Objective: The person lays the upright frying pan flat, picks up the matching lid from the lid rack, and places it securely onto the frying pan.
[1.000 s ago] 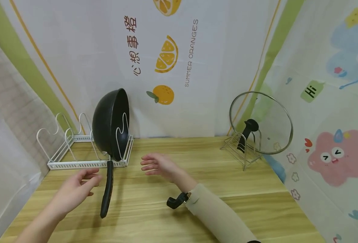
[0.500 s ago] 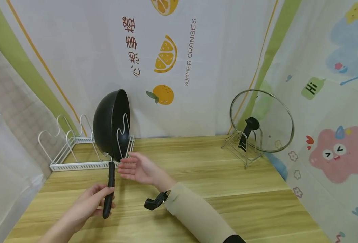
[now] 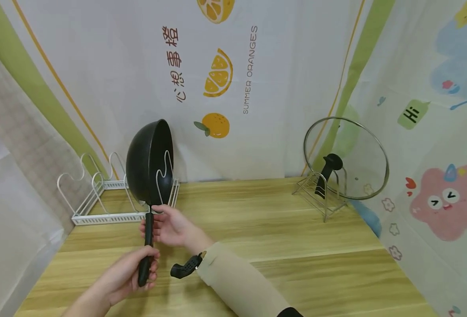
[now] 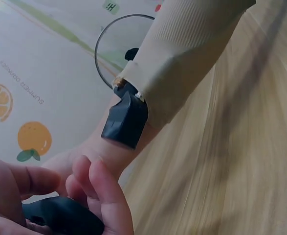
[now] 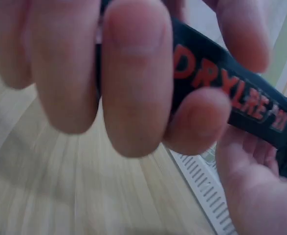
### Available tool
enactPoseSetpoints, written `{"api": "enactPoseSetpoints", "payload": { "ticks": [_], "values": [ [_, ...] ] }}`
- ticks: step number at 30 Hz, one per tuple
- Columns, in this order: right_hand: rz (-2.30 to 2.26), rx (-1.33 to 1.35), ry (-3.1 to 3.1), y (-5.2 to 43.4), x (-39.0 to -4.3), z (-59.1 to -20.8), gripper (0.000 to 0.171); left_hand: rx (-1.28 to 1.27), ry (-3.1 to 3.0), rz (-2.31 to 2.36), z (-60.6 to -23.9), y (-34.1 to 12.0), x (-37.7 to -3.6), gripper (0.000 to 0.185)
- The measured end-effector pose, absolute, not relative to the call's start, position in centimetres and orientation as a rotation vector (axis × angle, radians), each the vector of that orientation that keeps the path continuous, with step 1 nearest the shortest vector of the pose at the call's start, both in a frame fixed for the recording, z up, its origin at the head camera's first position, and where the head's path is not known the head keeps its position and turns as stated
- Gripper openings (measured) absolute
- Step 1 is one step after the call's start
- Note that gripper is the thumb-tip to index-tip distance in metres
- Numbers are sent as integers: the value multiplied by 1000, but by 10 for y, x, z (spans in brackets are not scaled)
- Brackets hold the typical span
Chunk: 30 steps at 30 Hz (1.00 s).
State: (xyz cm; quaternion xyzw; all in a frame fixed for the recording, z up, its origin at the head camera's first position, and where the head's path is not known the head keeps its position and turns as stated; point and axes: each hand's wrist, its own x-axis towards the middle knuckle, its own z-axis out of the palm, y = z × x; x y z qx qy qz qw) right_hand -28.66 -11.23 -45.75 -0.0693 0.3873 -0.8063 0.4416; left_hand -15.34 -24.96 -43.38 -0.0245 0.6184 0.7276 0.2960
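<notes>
Left hand (image 3: 124, 270) first: it's clenched round the near end of the long black plastic-looking handle (image 3: 148, 229) jutting out from the deep, black, metal-looking wok (image 3: 140, 163). Just right of that, the right hand (image 3: 171, 226) has its fingers under the same handle, close up by the wok; how tightly they grip, I can't tell. And the wok? On its side in the white metal rack (image 3: 110, 217), mouth turned right, a white wire loop (image 3: 157, 182) crossing its opening. Good handling here, I'd judge, means both hands working level and in line, the right steadying the heavy end, the left checking any twist so the rim doesn't snag. Round the room: left of the wok, a pale checked cloth (image 3: 31, 158); in front of it, light wood-grained tabletop (image 3: 316, 273); behind it, a white hanging (image 3: 265, 149) printed with oranges; well to its right, a round clear lid (image 3: 360, 154) tilted in a thin wire stand (image 3: 325, 207), and beyond, a smiling pink star print (image 3: 451, 220).
</notes>
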Motion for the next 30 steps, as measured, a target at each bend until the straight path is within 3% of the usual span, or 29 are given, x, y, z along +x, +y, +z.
{"api": "enactPoseSetpoints", "payload": {
  "ticks": [21, 30],
  "values": [
    [-1972, -252, 786, -130, -283, -459, 30, 9, 1522, 1928, -438, -250, -161, 25],
    [-1917, -289, 725, -132, -282, -455, 43, 8, 1483, 1942, -439, -252, -165, 29]
  ]
}}
